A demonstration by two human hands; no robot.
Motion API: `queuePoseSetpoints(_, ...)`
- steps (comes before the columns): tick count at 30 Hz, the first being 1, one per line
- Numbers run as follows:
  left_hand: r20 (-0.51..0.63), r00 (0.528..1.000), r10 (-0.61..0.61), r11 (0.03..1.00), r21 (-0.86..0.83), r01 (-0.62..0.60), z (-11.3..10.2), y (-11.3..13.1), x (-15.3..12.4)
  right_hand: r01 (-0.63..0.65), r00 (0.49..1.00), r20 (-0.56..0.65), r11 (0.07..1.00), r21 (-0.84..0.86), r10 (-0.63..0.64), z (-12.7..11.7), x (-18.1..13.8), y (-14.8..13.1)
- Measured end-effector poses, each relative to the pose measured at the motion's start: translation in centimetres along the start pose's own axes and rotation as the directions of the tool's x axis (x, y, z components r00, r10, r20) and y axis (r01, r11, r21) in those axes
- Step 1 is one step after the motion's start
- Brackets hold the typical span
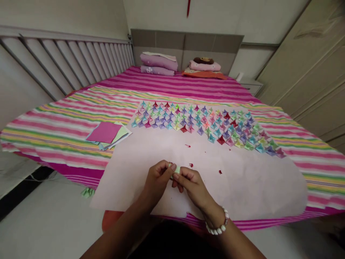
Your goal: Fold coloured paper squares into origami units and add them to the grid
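My left hand [158, 177] and my right hand [191, 184] meet over a large pale pink sheet [242, 180] spread on the bed. Both pinch a small light green piece of paper [176, 169] between thumbs and fingertips. The right wrist wears a white bead bracelet [219, 226]. Beyond the hands, several rows of small folded paper shapes [199, 124] in many colours lie on the sheet. A stack of square coloured papers [107, 133], magenta on top, rests to the left on the striped bedspread.
Tiny red paper scraps [191, 165] lie on the sheet near the hands. A green folded piece [87, 192] sits on the floor by the bed's left corner. Pillows [159, 64] lie at the headboard, a rail [67, 61] runs along the left, wardrobe doors [309, 72] stand right.
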State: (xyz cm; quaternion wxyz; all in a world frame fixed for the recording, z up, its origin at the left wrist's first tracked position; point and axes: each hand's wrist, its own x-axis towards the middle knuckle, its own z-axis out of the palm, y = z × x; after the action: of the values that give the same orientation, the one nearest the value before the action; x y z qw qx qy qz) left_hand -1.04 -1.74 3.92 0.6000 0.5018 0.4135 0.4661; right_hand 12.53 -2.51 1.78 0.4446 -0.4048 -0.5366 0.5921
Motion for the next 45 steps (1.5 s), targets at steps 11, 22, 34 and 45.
queuePoseSetpoints(11,-0.021,0.998,0.066,0.952,0.300,-0.056,-0.9,0.4,-0.2,0.017,0.998,-0.053,1.000,-0.016,-0.017,-0.5,0.1,-0.2)
queuePoseSetpoints(22,-0.077,0.996,-0.044,0.994,0.096,0.051,-0.8,0.0,0.0,0.078,0.977,-0.198,0.997,-0.023,-0.081,-0.4,0.0,0.0)
queuePoseSetpoints(34,-0.016,0.999,0.037,0.999,0.006,-0.037,-1.8,0.3,-0.7,0.150,0.963,-0.238,0.983,0.103,-0.122,-0.5,0.1,0.0)
queuePoseSetpoints(45,0.033,0.999,0.027,1.000,-0.015,-0.027,-2.0,0.6,-0.6,0.104,0.993,-0.076,0.973,0.206,-0.090,-1.1,0.1,-0.5)
